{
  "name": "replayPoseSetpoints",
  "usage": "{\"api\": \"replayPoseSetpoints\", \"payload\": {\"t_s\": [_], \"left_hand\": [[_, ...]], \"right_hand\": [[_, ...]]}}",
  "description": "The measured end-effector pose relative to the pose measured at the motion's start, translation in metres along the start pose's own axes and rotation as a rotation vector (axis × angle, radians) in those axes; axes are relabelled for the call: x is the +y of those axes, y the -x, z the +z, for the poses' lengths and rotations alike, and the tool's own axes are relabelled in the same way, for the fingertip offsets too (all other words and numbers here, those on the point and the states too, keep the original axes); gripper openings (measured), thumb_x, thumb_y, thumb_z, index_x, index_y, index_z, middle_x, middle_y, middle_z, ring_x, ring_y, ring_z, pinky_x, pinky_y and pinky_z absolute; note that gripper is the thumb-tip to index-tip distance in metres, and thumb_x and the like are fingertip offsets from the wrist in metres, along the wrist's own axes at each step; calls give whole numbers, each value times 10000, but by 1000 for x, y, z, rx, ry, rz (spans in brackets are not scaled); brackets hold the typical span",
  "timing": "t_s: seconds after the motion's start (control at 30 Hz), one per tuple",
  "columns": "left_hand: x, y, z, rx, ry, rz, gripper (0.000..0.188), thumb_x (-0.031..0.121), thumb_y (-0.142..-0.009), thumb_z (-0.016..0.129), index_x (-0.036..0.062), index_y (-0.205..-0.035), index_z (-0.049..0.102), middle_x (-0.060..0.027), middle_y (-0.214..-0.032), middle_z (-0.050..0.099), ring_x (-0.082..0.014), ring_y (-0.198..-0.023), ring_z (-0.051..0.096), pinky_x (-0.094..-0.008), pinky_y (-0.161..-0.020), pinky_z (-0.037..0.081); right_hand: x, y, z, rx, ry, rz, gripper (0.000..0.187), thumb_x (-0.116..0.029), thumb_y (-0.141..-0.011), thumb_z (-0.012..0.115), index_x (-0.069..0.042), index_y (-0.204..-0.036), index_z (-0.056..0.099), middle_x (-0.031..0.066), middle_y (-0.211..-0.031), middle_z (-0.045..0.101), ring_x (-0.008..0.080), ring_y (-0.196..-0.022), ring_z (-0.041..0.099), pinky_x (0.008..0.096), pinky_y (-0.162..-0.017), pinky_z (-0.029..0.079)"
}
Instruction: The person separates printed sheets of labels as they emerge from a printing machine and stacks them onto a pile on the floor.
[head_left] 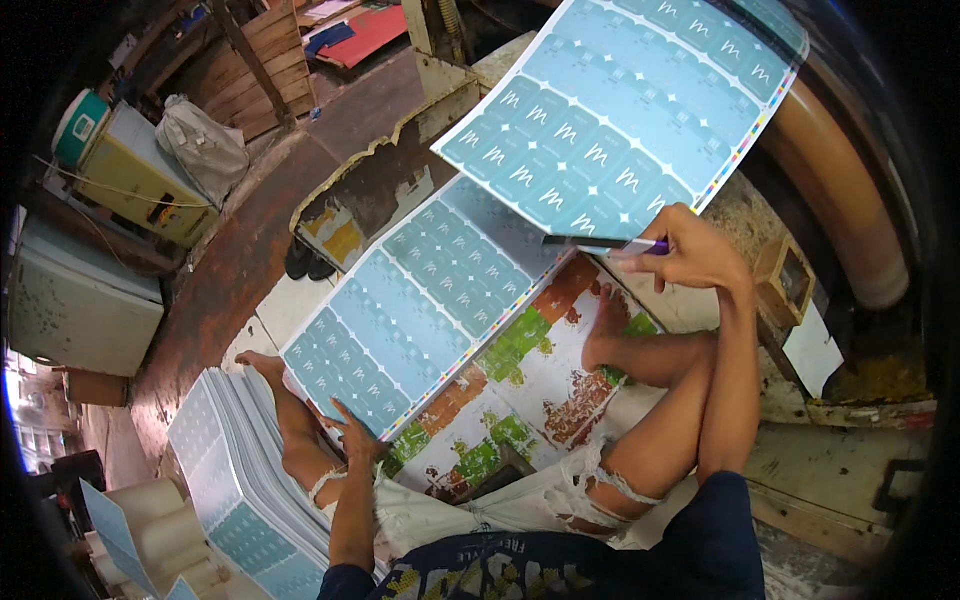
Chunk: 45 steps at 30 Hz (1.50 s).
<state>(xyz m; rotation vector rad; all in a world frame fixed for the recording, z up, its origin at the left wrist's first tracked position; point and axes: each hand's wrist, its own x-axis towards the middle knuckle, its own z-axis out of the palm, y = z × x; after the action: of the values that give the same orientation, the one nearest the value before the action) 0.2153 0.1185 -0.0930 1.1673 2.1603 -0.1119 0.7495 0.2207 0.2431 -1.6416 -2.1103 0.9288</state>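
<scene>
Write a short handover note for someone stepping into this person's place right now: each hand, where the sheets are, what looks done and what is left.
Left hand: fingers pressing the near corner of the flat blue printed sheet.
Right hand: gripping a thin purple-tipped tool, with the raised blue sheet lifted above it.
Stack of the same sheets lies by the left leg.
Done: one sheet lifted off the pile on the work surface.
Left: cannot tell how many sheets remain.

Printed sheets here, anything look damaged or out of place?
The sheets look intact. The top blue sheet is lifted and curling up from the stack, raised by the right hand holding a pen. The work surface underneath shows flaking, patchy paint.
</scene>
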Motion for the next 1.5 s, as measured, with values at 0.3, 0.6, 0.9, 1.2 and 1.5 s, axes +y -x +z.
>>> {"api": "replayPoseSetpoints", "payload": {"t_s": [0.3,0.6,0.9,1.2,1.5], "left_hand": [[68,48,25,154,-64,234,1517,433,-469,949,41,-1502,-90,-352,-1517,-74,-481,-1425,3,-654,-1095,143],[331,172,-63,-918,1790,332,610,137,-848,721,16,-1358,410,-134,-1234,562,-240,-1148,554,-367,-935,500],[305,179,-45,-671,1606,353,649,-9,-831,694,23,-1378,348,-156,-1232,544,-275,-1124,572,-387,-932,523],[240,167,-51,-537,1526,405,638,32,-834,704,-3,-1356,338,-161,-1213,542,-267,-1089,584,-385,-890,540],[194,159,-45,-323,1422,438,566,48,-808,739,-30,-1278,433,-137,-1131,578,-235,-1001,598,-344,-844,525]], "right_hand": [[-38,-5,-16,-302,128,-222,189,-149,-812,690,30,-749,695,123,-545,636,183,-480,648,299,-459,491],[-54,-9,6,-517,98,-271,255,-220,-819,700,12,-720,674,127,-552,626,216,-465,583,352,-480,449],[-18,0,-47,-369,-1,-158,305,-330,-863,695,-28,-896,717,44,-605,626,88,-554,543,293,-514,433],[43,27,-98,881,-334,259,395,-407,-862,692,-18,-925,723,32,-731,686,36,-449,468,208,-412,352],[43,26,-102,1360,-426,185,431,-401,-901,637,14,-1001,695,101,-781,698,82,-492,524,234,-399,404]]}}
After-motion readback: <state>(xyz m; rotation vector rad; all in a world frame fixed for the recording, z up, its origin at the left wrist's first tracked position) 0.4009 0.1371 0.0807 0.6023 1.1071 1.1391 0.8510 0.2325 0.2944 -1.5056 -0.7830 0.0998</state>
